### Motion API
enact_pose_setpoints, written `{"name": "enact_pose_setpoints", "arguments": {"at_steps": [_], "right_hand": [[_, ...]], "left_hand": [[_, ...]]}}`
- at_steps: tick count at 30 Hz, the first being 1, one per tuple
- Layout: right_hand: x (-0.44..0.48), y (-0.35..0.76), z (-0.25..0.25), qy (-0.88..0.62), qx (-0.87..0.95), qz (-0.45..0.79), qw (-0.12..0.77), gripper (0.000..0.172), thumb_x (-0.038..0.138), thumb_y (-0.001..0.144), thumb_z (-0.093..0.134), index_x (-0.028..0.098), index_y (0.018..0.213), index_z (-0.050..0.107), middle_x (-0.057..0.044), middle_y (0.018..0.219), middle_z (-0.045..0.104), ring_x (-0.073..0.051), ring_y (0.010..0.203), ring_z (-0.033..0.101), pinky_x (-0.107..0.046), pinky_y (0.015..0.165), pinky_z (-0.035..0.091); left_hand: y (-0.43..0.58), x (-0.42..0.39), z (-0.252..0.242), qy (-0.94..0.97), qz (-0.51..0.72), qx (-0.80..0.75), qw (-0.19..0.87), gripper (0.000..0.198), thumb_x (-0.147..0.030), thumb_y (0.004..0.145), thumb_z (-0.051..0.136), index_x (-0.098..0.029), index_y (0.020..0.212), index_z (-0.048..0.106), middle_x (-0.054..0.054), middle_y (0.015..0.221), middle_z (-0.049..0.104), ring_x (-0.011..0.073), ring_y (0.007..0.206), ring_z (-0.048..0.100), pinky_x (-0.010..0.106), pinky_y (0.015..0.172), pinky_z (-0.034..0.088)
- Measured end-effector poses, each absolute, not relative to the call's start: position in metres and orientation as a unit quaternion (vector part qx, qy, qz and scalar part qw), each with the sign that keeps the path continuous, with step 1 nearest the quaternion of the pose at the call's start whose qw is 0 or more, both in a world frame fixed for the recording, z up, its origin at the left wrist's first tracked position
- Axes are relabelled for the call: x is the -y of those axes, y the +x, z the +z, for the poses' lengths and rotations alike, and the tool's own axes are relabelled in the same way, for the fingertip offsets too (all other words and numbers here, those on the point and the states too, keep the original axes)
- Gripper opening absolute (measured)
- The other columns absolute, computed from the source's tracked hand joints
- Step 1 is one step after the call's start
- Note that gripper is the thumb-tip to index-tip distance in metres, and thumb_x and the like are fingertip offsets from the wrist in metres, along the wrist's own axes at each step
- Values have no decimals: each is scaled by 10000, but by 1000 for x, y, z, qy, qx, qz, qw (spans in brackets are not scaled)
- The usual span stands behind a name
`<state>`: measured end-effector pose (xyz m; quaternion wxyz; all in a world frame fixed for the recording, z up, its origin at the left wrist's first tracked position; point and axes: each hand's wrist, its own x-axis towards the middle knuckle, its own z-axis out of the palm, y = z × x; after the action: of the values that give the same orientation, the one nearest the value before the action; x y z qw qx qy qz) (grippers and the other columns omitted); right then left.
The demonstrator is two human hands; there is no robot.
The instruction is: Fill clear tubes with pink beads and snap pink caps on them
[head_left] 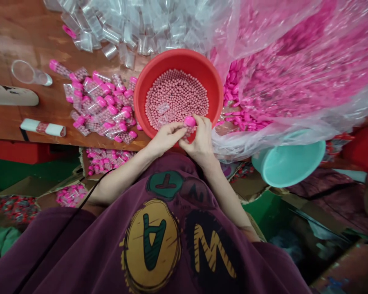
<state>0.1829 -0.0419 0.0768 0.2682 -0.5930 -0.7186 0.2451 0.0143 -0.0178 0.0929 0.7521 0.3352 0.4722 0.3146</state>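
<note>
Both hands meet over the near rim of a red bowl (pixel 141 98) of small pink beads (pixel 178 94). Between my fingers is a small clear bottle with a bright pink cap (pixel 189 121), its body partly hidden. My right hand (pixel 201 139) is closed around it, with the thumb below and the fingers at the cap. The fingertips of my left hand (pixel 168 138) pinch at its left side. Clear plastic pieces (pixel 164 109) lie on the beads. Left of the bowl is a pile of capped, bead-filled bottles (pixel 102 104).
Clear empty bottles (pixel 129 30) are heaped behind the bowl. Pink parts (pixel 233 85) spill from a large plastic bag (pixel 282 81) at right. A turquoise basin (pixel 294 163) stands at the table edge. A clear cup (pixel 30 73) lies at left. Boxes of filled bottles (pixel 107 159) sit below.
</note>
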Motion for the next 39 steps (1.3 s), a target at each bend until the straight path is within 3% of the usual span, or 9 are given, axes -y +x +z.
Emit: {"name": "enact_pose_setpoints", "arguments": {"at_steps": [6, 15, 18, 21, 25, 27, 31, 35, 39], "right_hand": [[36, 178, 72, -587, 732, 212, 272, 623, 411, 819, 756, 198, 1373, 566, -143, 1150, 646, -354, 1093, 619, -623, 1023, 569], [44, 162, 51, -577, 701, 352, 228, 664, 415, 831, 809, 164, 1402, 583, -160, 1194, 685, -353, 1121, 665, -590, 1031, 590], [31, 152, 36, -505, 693, 467, 216, 821, 488, 883, 818, 184, 1565, 477, -171, 1363, 685, -311, 1173, 692, -505, 1036, 618], [5, 142, 13, -543, 678, 446, 214, 638, 535, 1014, 672, 172, 1521, 539, -199, 1404, 679, -327, 1241, 678, -537, 1098, 588], [-32, 124, -24, -643, 659, 359, 153, 547, 477, 1014, 667, 133, 1436, 615, -236, 1408, 679, -399, 1354, 614, -619, 1210, 479], [-43, 113, -39, -660, 647, 357, 132, 557, 429, 960, 736, 130, 1418, 631, -232, 1420, 683, -409, 1362, 607, -619, 1211, 470], [-49, 107, -55, -685, 563, 427, 178, 359, 311, 895, 742, 161, 1218, 704, -155, 1234, 771, -320, 1186, 694, -518, 1122, 548], [-41, 121, -54, -679, 437, 536, 246, 154, 341, 839, 756, 211, 914, 719, -65, 957, 800, -248, 943, 730, -437, 985, 610], [-30, 131, -42, -684, 400, 540, 284, 159, 354, 810, 766, 217, 877, 724, -60, 976, 824, -240, 948, 746, -428, 999, 618]], "left_hand": [[19, 21, 94, 209, 341, -461, 793, 325, -432, 998, 749, -153, 837, 709, 35, 769, 747, 127, 741, 687, 259, 789, 588], [10, 27, 75, 232, 299, -559, 737, 306, -439, 1016, 737, -163, 893, 685, 21, 747, 716, 140, 684, 666, 267, 708, 566], [-31, 18, 68, 337, 320, -626, 626, 232, -405, 1026, 705, -175, 1050, 728, 15, 826, 725, 145, 735, 649, 268, 723, 554], [-89, 8, 70, 416, 320, -728, 442, 234, -343, 1085, 586, -183, 1181, 727, 22, 878, 725, 169, 781, 651, 326, 821, 584], [-139, -4, 76, 508, 229, -815, 158, 383, -139, 1000, 634, -64, 1374, 672, 203, 1386, 698, 298, 1324, 622, 513, 1236, 453], [-134, -10, 74, 537, 227, -805, 108, 419, -116, 981, 645, -83, 1399, 650, 208, 1503, 632, 306, 1457, 538, 524, 1298, 396], [-80, -26, 54, 624, 211, -700, 277, 321, -93, 1025, 512, -188, 1270, 696, 110, 1329, 722, 263, 1332, 645, 457, 1217, 503], [-28, -42, 25, 661, 61, -645, 378, 344, -54, 975, 532, -87, 1256, 728, 206, 1380, 702, 331, 1303, 680, 468, 1170, 534], [-11, -51, 4, 662, 6, -625, 414, 324, -34, 911, 608, -81, 1184, 776, 214, 1304, 740, 359, 1274, 694, 477, 1149, 540]]}}
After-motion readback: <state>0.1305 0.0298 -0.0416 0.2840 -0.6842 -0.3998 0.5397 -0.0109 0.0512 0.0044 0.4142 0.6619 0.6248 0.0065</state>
